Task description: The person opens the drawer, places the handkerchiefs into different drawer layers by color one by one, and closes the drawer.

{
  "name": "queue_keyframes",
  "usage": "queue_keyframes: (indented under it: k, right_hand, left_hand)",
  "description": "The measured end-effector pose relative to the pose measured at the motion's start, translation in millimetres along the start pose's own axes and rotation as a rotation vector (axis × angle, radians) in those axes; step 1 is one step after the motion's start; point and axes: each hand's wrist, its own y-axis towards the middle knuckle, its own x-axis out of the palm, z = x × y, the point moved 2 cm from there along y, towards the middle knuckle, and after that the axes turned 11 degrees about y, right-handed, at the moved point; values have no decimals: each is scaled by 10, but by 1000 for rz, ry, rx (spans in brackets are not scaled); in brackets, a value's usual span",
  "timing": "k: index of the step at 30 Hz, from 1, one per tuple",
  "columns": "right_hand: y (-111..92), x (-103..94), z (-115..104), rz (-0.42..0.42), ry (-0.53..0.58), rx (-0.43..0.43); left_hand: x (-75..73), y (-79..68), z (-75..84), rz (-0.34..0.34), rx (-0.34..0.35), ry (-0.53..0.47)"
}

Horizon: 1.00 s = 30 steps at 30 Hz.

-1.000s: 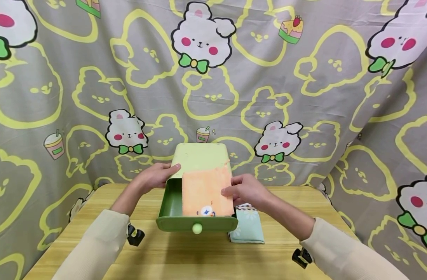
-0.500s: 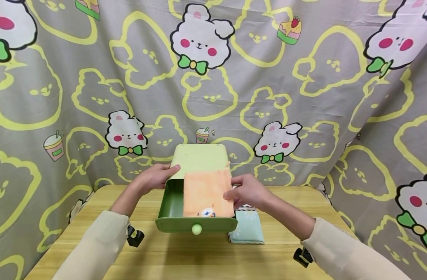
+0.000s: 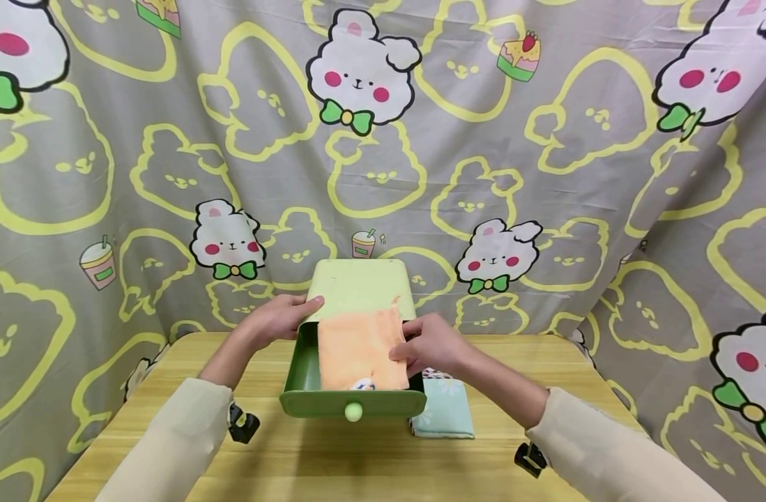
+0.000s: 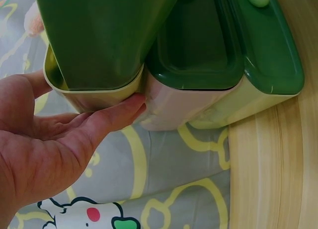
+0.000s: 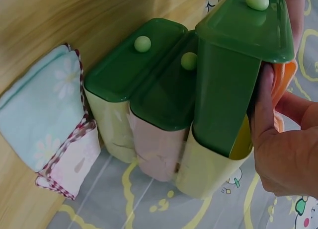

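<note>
A drawer unit [image 3: 360, 279] with a pale yellow top has its green top drawer [image 3: 316, 403] pulled out. My left hand [image 3: 282, 317] holds the unit's left front edge, thumb on top and fingers along the side. Between the thumb and fingers of my right hand [image 3: 435, 345] is the right edge of a folded orange towel [image 3: 357, 348], which lies over the drawer's opening with its lower edge inside the front panel. In the right wrist view, the towel [image 5: 285, 80] is mostly hidden behind the drawer and the hand.
Two lower drawers, a middle one [image 5: 166, 102] and a bottom one [image 5: 134, 60], are closed beneath. A folded light blue cloth [image 3: 444, 411] with checked trim lies on the wooden table [image 3: 232, 467], right of the unit. A patterned curtain [image 3: 383, 174] hangs behind.
My right hand has moved slightly left with the orange towel, which sits further left and a little lower in the drawer. The left hand stays in place on the unit.
</note>
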Motion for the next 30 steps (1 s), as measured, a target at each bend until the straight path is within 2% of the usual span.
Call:
queue_keyframes:
  k: [10, 20, 24, 30]
  right_hand:
    - [54, 74, 5, -4, -36, 21]
    - [86, 116, 22, 5, -156, 43]
    - [81, 111, 26, 13, -161, 57]
    - [46, 67, 20, -10, -110, 82]
  left_hand:
    - [-2, 8, 9, -3, 7, 14]
    - [3, 18, -13, -5, 7, 2]
    - [5, 15, -20, -1, 13, 2]
    - [-4, 9, -19, 1, 17, 3]
